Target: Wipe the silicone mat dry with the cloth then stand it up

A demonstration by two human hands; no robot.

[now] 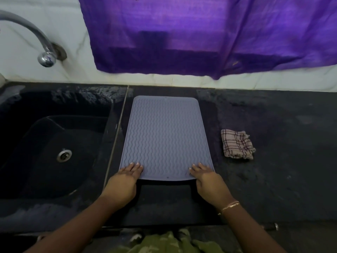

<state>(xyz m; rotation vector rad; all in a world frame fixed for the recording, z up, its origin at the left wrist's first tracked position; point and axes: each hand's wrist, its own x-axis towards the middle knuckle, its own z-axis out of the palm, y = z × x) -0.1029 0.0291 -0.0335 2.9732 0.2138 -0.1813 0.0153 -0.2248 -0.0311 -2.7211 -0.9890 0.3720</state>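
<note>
Left hand point(124, 179) and right hand point(206, 178) flat, fingers spread, pressing mat point(166, 136) near corners, gripping nothing. Mat long axis away toward wall, beside sink point(54, 143). Cloth point(237, 144) right of mat, nearer right hand.

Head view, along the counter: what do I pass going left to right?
Sink drain → left hand on the silicone mat's near-left corner → silicone mat → right hand on its near-right corner → checked cloth, lying apart from the mat.
</note>
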